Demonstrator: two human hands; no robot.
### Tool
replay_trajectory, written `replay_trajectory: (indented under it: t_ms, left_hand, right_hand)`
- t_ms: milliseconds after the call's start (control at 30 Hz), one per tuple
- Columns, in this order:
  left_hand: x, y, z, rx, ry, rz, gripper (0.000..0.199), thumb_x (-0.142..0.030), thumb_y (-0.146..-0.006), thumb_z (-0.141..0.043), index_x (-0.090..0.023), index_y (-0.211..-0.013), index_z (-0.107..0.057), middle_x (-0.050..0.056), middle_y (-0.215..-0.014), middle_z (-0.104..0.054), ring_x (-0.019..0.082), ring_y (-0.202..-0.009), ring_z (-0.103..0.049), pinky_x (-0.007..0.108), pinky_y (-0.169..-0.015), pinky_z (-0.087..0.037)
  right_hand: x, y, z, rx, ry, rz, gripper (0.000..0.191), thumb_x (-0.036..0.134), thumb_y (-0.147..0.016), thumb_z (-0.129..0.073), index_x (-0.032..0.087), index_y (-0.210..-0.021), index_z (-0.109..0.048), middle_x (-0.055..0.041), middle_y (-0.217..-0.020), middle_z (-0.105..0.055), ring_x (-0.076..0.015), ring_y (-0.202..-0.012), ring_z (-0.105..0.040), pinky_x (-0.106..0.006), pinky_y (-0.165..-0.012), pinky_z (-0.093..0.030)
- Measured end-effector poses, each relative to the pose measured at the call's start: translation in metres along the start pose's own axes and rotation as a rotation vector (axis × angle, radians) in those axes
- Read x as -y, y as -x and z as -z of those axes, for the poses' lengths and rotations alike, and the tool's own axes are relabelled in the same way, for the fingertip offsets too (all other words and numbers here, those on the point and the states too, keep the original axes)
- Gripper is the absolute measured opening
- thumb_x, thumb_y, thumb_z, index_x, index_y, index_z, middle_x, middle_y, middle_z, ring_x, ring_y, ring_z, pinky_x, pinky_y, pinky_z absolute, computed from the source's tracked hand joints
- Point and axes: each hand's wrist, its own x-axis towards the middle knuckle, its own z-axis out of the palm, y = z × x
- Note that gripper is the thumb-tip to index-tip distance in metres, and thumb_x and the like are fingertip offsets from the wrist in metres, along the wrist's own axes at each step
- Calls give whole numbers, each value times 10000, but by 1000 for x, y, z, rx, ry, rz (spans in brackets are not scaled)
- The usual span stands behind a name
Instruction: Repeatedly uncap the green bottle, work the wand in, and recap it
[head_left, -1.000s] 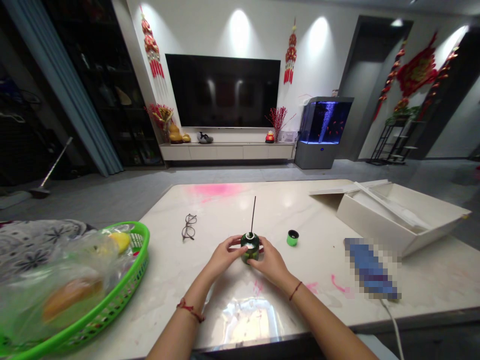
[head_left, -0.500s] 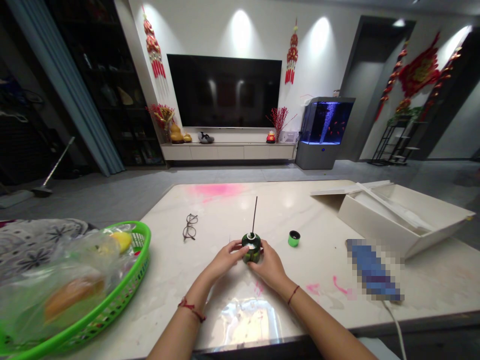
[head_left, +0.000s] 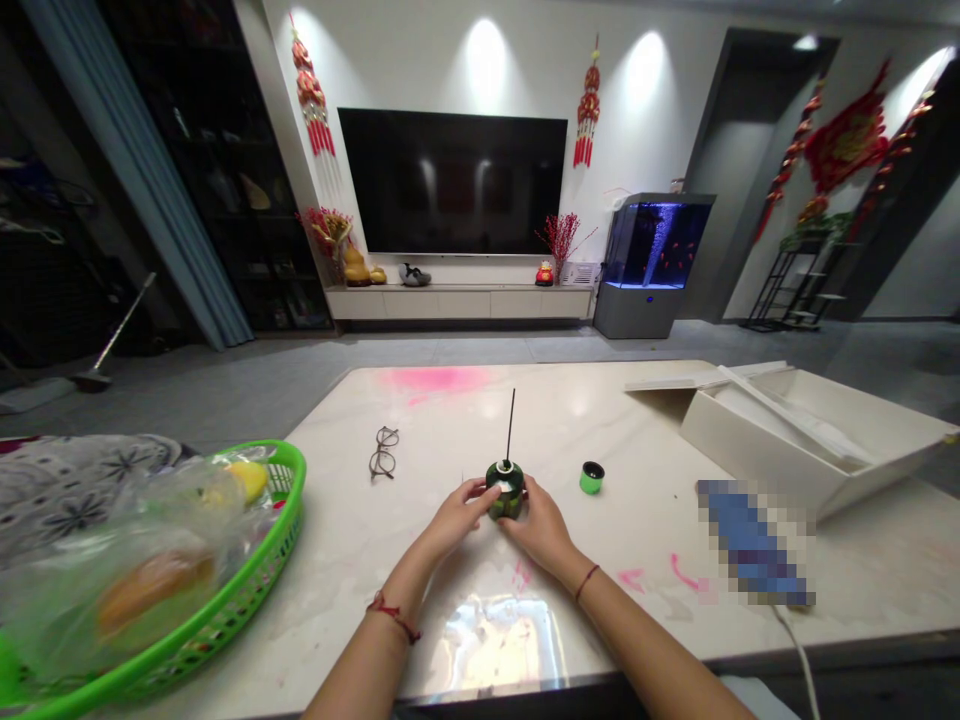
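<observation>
Between my two hands stands a small dark green bottle (head_left: 505, 490) with a white ring at its neck. A thin black stick (head_left: 511, 425) rises upright from its mouth. My left hand (head_left: 459, 517) is closed round the bottle's left side, the thumb lying across its front. From the right, my right hand (head_left: 541, 525) wraps the other side with its fingers. A short green cap (head_left: 592, 478) with a dark inside sits on the table to the right of the bottle. Farther left lies a pair of glasses (head_left: 383, 453).
The white table (head_left: 330, 540) bears pink stains. A green basket (head_left: 289, 510) with bagged food stands at left. On the right are an open white box (head_left: 817, 490) and a blurred blue object (head_left: 754, 545) with a cable. A television (head_left: 454, 180) and a fish tank (head_left: 656, 245) are beyond.
The whole view has shifted slightly, with things appearing a little farther right. Both hands keep their hold on the bottle, and the stick remains in its mouth.
</observation>
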Motion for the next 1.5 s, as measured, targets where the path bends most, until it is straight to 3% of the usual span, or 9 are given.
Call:
replay_trajectory:
  t_ms: [400,700,967,1500]
  left_hand:
    - [10,-18,-1,-76,4,41,591,-582,-674,-547,-188,-1114,-518,125,-1190,-564,227,-975,-570,243,-622,-424]
    - [8,-27,-9,-181,81,40,543,-547,-711,-524,-157,-1088,-553,119,-1150,-592,217,-1032,-554,238,-663,-434]
    - [13,-38,-15,-299,127,-11,566,-552,-704,-542,-141,-1092,-584,113,-1036,-648,208,-891,-607,252,-628,-451]
    - [7,-37,-12,-259,158,32,561,-535,-713,-541,-154,-1123,-567,109,-1074,-631,211,-910,-593,265,-660,-445]
  right_hand:
    - [-5,-11,-7,-39,71,-18,552,223,-607,-648,218,-1132,-477,-49,-1041,-598,-223,-922,-551,-347,-826,-416]
    - [-10,-20,-22,-109,115,-42,552,235,-623,-642,212,-1144,-462,-73,-1095,-577,-239,-980,-532,-365,-874,-395]
    - [-16,-30,-25,-119,107,-36,566,234,-617,-643,216,-1149,-451,-65,-1079,-576,-231,-973,-534,-359,-863,-408]
    - [-12,-35,-24,-86,149,-56,530,239,-632,-632,206,-1130,-452,-72,-1075,-571,-229,-967,-531,-342,-833,-412]
